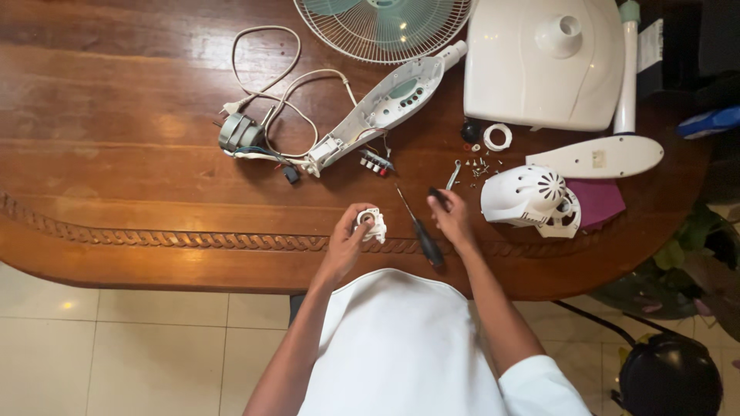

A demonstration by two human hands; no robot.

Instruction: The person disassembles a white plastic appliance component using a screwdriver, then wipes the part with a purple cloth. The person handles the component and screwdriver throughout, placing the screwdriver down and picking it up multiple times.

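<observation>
My left hand [348, 239] holds a small white plastic fan part [371, 224] above the near edge of the wooden table [116, 115]. My right hand [451, 218] pinches a small dark piece [437, 196] between its fingertips. A black-handled screwdriver [420, 229] lies on the table between my two hands, its tip pointing away from me. Loose screws and a small wrench [453, 174] lie just beyond my right hand.
A fan motor [240, 132] with white cord, a long white housing [378, 112], a fan grille [383, 27], a white base [539, 69], a white motor cover [528, 196] and a flat white panel [597, 156] lie on the table. A black helmet [669, 375] sits on the floor.
</observation>
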